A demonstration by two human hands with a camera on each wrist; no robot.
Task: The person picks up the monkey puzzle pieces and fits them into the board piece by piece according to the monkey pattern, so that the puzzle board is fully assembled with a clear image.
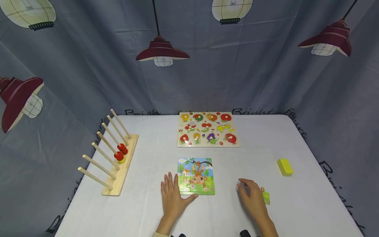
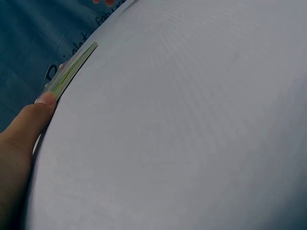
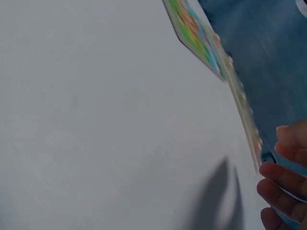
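Note:
A monkey jigsaw puzzle (image 1: pixel 196 176) in a square tray lies in the middle of the white table. My left hand (image 1: pixel 173 200) is spread flat at its left side, thumb along the lower edge; the left wrist view shows the thumb (image 2: pixel 33 115) touching the tray's edge. To the right of the puzzle, my right hand (image 1: pixel 253 200) hovers with loosely bent fingers. Nothing shows between its fingers (image 3: pixel 283 179) in the right wrist view. A loose green puzzle piece (image 1: pixel 266 197) with a yellow flower lies just right of this hand, which partly hides it.
Behind the puzzle lies a wooden fruit peg board (image 1: pixel 208 129). At left stands a wooden rack (image 1: pixel 125 171) of tilted-looking pegs, with red rings (image 1: pixel 119 156) on two of them. A yellow block (image 1: pixel 285 167) sits at the right. A grey curtain (image 1: pixel 207 82) hangs behind the table.

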